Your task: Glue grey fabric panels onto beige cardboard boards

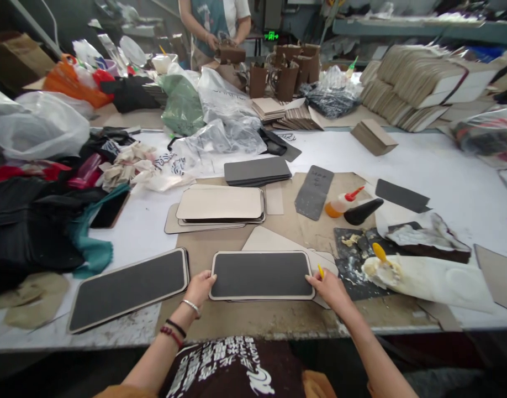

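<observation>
A dark grey rounded panel with a pale border (260,275) lies flat in front of me on a brown cardboard sheet (286,232). My left hand (199,287) grips its left edge, fingers curled. My right hand (330,284) presses on its right edge and also holds a small yellow-tipped tool (320,271). A second, similar panel (129,287) lies to the left, apart from both hands.
A stack of beige panels (220,204) and a stack of grey ones (257,170) lie further back. At my right are a glue bottle (340,203), a glue-smeared mat (357,254) and a brush (380,254). Bags and cloth crowd the left. Another person (216,25) works across the table.
</observation>
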`<action>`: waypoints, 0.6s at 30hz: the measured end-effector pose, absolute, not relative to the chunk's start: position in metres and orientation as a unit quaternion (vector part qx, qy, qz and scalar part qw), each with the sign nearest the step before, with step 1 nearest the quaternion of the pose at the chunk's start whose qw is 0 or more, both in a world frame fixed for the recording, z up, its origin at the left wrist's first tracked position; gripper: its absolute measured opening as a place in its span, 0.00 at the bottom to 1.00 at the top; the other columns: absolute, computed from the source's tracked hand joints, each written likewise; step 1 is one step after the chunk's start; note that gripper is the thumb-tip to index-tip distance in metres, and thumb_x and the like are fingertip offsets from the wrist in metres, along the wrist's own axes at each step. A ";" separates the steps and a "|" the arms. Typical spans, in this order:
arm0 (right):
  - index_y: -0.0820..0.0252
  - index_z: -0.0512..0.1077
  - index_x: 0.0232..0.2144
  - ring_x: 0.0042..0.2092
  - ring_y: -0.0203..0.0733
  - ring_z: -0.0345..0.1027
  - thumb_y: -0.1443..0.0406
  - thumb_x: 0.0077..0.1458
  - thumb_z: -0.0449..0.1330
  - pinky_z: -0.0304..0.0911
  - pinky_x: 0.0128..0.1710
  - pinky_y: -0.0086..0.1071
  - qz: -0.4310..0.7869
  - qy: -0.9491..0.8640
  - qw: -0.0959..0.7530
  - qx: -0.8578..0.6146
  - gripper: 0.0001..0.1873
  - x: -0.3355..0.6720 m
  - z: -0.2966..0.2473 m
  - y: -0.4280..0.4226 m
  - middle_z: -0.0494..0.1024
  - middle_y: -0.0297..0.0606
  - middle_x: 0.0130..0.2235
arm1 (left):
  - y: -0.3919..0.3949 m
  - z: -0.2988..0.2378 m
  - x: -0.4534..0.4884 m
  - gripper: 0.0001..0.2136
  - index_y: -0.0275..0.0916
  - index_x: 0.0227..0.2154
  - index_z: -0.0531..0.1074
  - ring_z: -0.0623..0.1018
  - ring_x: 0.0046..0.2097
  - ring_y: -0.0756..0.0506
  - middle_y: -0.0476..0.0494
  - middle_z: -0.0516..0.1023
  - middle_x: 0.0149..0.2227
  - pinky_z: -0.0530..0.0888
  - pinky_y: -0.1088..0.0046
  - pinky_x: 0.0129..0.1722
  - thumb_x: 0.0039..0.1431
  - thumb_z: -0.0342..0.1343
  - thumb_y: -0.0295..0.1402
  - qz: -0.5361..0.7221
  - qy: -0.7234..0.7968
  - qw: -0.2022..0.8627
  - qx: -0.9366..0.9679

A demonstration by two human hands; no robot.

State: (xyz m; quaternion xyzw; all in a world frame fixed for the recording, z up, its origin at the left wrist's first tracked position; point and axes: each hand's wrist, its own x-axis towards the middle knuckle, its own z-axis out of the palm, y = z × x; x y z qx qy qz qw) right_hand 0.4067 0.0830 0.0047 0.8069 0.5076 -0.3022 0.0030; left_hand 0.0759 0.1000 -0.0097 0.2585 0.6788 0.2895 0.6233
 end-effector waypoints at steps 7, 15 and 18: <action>0.58 0.63 0.21 0.23 0.36 0.64 0.59 0.46 0.54 0.52 0.23 0.26 -0.361 0.476 -0.021 0.801 0.10 0.409 0.002 0.083 0.68 0.30 0.15 | 0.101 -0.002 0.081 0.04 0.37 0.19 0.68 0.71 0.21 0.50 0.52 0.72 0.15 0.67 0.77 0.22 0.40 0.53 0.32 0.271 0.699 0.605 0.268; 0.59 0.62 0.18 0.22 0.35 0.63 0.62 0.43 0.57 0.51 0.23 0.25 -0.358 0.487 -0.032 0.796 0.09 0.409 0.000 0.085 0.67 0.29 0.16 | 0.100 -0.002 0.085 0.03 0.38 0.18 0.67 0.72 0.22 0.50 0.52 0.72 0.16 0.68 0.77 0.24 0.42 0.51 0.29 0.264 0.714 0.589 0.272; 0.59 0.62 0.19 0.23 0.35 0.64 0.62 0.42 0.57 0.51 0.24 0.26 -0.353 0.494 -0.031 0.794 0.08 0.411 -0.002 0.087 0.68 0.30 0.18 | 0.099 -0.004 0.086 0.03 0.38 0.17 0.66 0.72 0.22 0.49 0.52 0.71 0.15 0.67 0.76 0.23 0.42 0.51 0.29 0.263 0.716 0.589 0.266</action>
